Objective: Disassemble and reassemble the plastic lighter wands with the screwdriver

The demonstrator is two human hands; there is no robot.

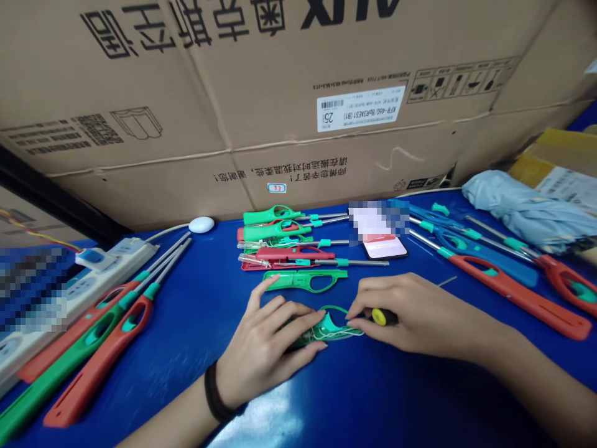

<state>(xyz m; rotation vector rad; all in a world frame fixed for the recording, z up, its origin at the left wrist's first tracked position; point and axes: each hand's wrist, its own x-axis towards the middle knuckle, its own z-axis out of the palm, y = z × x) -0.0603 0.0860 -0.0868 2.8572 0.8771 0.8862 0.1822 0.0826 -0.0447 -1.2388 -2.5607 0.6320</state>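
An opened green lighter casing lies on the blue table with a teal trigger and thin white wires showing in it. My left hand is closed over its left end and holds it down. At the casing's right end, the fingertips of my right hand are pinched together by the wires. A tool with a black-and-yellow handle is tucked in that hand; its shaft is hidden. Just beyond my hands lies a separate green casing half.
Behind it are several green and red opened lighters and a phone. Long-necked lighters lie left and right. A power strip runs along the left. A large cardboard box stands at the back, a light-blue cloth bundle at right.
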